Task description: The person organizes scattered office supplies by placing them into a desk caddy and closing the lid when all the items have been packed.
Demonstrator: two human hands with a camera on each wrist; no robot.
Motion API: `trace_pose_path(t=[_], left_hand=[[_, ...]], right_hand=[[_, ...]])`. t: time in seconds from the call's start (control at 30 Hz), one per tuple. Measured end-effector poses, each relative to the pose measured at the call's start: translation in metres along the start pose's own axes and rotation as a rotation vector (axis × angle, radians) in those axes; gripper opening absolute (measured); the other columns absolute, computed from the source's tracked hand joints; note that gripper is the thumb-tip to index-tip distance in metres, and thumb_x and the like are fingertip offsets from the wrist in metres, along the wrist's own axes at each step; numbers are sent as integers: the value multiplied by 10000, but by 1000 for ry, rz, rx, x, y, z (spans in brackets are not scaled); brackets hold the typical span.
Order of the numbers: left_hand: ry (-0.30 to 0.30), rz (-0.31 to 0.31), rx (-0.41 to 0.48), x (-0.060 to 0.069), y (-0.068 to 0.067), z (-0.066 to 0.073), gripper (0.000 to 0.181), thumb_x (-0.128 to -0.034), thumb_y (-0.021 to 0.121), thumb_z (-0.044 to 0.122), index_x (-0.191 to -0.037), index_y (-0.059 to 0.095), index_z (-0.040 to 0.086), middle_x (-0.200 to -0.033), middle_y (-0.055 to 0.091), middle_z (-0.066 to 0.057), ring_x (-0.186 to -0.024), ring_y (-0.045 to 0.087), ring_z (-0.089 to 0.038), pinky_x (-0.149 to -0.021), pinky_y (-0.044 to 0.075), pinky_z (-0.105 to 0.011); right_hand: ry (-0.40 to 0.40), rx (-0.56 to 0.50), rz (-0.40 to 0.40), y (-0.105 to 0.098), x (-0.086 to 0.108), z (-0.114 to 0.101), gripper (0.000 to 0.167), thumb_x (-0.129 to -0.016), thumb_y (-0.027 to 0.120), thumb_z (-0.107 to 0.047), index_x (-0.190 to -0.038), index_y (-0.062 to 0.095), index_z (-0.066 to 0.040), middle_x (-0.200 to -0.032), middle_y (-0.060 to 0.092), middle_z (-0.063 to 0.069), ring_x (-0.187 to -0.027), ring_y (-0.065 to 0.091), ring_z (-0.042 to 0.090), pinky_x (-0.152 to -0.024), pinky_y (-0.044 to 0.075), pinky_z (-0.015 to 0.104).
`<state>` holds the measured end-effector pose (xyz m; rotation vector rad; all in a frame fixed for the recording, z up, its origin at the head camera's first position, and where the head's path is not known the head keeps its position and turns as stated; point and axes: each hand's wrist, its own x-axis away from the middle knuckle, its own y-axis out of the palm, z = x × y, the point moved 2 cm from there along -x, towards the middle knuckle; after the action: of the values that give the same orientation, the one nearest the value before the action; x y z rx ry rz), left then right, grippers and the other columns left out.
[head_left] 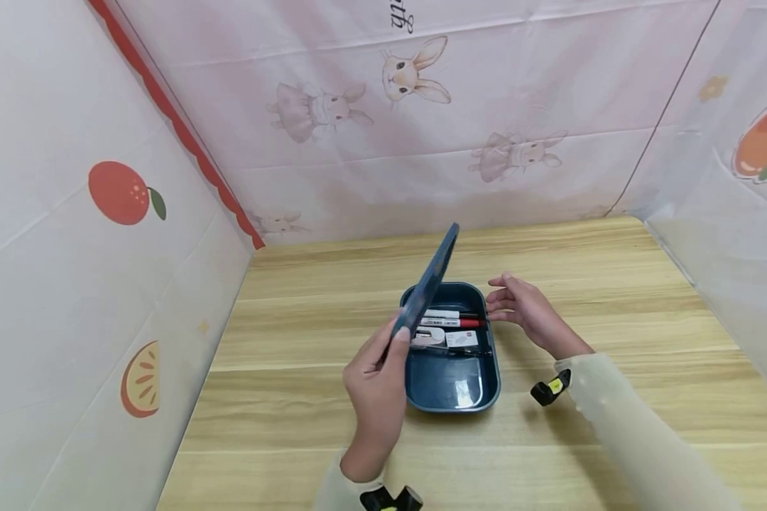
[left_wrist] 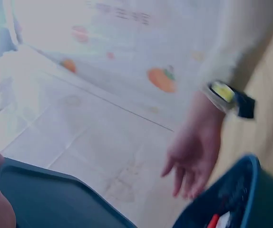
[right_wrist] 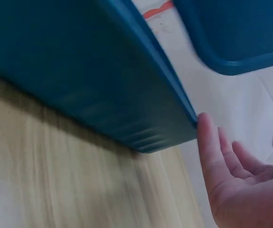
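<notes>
My left hand (head_left: pixel 380 387) pinches the edge of a dark blue lid (head_left: pixel 427 284), which stands tilted above the left side of a matching blue box (head_left: pixel 447 409). The right hand (head_left: pixel 530 312) is beside the box's right side, fingers loosely extended; in the right wrist view a fingertip (right_wrist: pixel 204 121) is at the rim, perhaps touching. Inside lie a marker with a black cap (head_left: pixel 446 314), a marker with a red cap (head_left: pixel 466 323), a white rectangular block (head_left: pixel 461 338), a small white item (head_left: pixel 433 332) and a dark pen (head_left: pixel 476 352). The lid hides their left ends.
The box stands on a wood-grain table (head_left: pixel 294 341). Behind it rises a pink cloth wall (head_left: pixel 537 64) with rabbit prints, and fruit-printed white walls (head_left: pixel 51 319) flank both sides. Dark wrist devices (head_left: pixel 552 387) sit at both cuffs.
</notes>
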<state>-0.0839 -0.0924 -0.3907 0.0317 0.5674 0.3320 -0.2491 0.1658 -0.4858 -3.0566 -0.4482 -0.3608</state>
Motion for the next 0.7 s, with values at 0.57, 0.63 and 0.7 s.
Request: trace_pose_path(t=[0.57,0.63,0.7], left_hand=[[-517,293,566,8,-20,-7,478,-1018,603,127,-1426,478,-88,-1480,528,-185,-1379,511,-208,-1079,455,-312],[-549,311,604,10,-20,-11,490,-1025,592,132,-1440,459,-91,-1502,503,-189,-1389,500,-199,-1085,449,-301],[-585,333,629,12,-21,-16,491,-1031,582,133,-1447,450,-92,-1510,492,-193,-1388,499,-193,-1084,450,-294]], right_hand=[[-120,-258,-82,19,5,-7,492,-1082,378,-445,-1388,481,-74,-1114,696,33,-956,697,171,-883,590,348],[-135,-289,-76,21,6,-9,408,-1090,382,-407,-1328,521,-107,-1071,711,8,-928,698,146,-853,595,315],[-152,-311,-61,22,7,-11,376,-1092,393,-379,-1304,538,-106,-1043,711,5,-902,692,137,-825,595,289]])
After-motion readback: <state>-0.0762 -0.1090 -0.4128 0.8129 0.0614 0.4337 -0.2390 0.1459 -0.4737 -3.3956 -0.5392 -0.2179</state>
